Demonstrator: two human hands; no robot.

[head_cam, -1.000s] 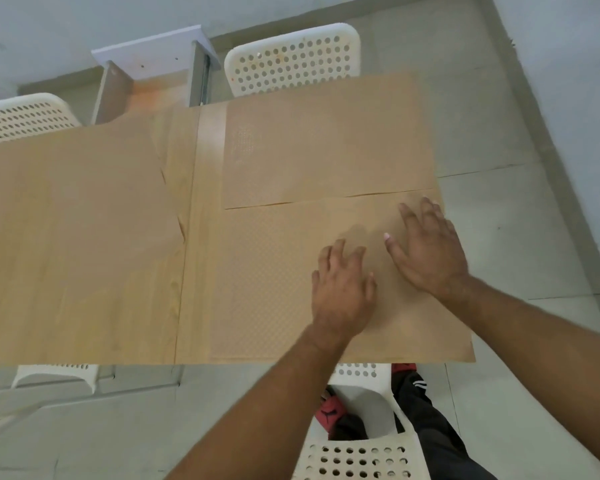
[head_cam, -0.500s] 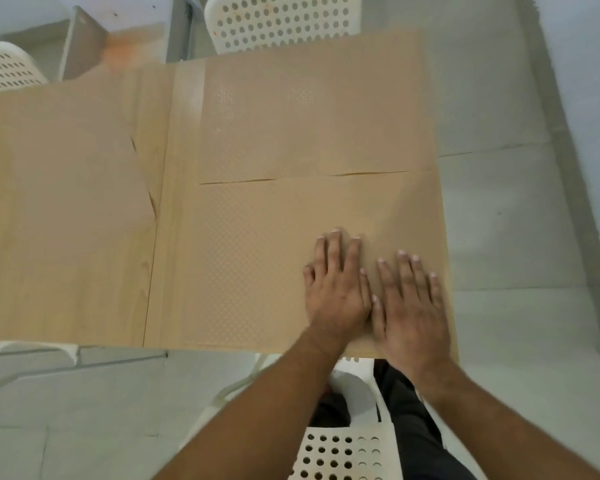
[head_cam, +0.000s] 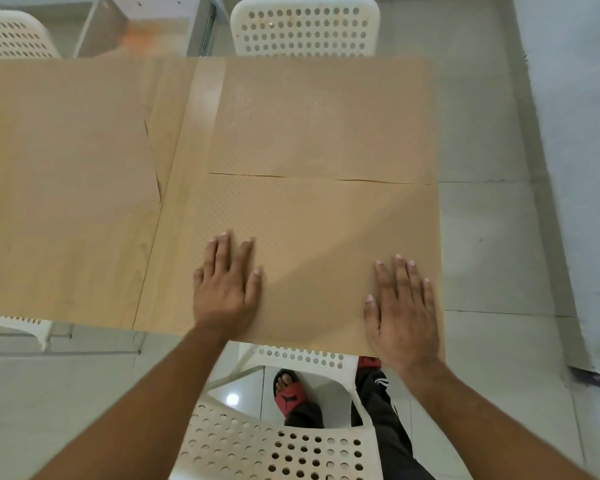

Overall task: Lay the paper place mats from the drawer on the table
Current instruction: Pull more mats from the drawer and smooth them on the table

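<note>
I've got 2 hands flat, fingers straight, gripping nothing: left hand [head_cam: 226,289] and right hand [head_cam: 402,313] press palms-down on the near mat [head_cam: 319,230]. The mat sits at the table's [head_cam: 168,150] near right corner, its far edge touching the far mat [head_cam: 319,116] along a wavy seam. Left paper [head_cam: 63,168] covers the table's left part. My read: smoothing step, task nearly done. Risk: thin paper drags under my palms, so it could slip off the table's near edge, or ride over the far mat and crease.
</note>
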